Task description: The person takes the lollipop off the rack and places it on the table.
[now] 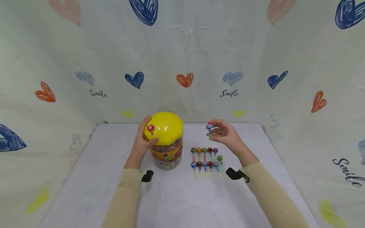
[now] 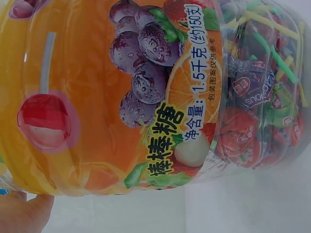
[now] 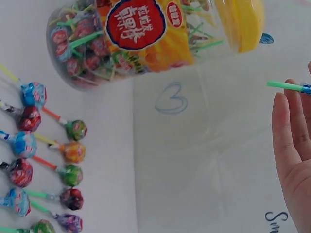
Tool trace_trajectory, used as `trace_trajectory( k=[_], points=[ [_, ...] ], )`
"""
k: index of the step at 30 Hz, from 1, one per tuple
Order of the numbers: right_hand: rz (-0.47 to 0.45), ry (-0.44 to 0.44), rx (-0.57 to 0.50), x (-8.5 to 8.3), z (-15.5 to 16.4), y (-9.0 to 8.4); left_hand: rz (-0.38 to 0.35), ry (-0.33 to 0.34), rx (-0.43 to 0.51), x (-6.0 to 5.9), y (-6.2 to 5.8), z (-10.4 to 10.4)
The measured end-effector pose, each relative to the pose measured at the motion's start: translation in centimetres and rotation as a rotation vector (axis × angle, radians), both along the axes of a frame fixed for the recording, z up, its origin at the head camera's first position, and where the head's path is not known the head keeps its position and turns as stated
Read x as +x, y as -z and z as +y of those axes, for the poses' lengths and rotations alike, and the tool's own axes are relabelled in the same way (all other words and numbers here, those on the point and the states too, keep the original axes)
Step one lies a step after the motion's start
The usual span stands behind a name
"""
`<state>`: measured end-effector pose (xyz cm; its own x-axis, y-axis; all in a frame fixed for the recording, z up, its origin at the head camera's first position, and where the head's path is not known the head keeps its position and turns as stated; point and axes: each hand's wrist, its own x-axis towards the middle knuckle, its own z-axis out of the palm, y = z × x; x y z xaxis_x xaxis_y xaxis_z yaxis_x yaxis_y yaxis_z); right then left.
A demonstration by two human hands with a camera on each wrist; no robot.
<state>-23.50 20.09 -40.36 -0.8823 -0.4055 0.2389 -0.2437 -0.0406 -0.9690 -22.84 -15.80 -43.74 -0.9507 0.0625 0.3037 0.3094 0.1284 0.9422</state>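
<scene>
While I count: 1 jar [image 1: 166,142], 11 lollipops [image 1: 206,161] laid out on the table [image 1: 176,202].
My left hand [image 1: 141,142] curls around the jar's yellow lid [image 1: 165,126]; my right hand [image 1: 225,133] pinches 1 more lollipop [image 1: 209,127] above the rows.

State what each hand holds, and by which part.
Left hand grips the jar at its yellow lid. Right hand pinches a lollipop by its stick.
</scene>
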Motion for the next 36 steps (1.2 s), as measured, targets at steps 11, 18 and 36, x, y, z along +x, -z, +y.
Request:
trace_trajectory(
  k=[11,18,36],
  points=[
    [-0.061,0.157,0.104,1.0,4.8,5.9,0.003,-0.001,0.014,0.1,-0.1,0.0],
    [-0.138,0.232,0.14,1.2,6.3,9.2,0.005,-0.005,0.013,0.1,0.0,-0.1],
    [-0.306,0.319,0.382,0.7,8.2,14.9,-0.001,0.001,0.019,-0.1,-0.1,-0.1]
  ],
)
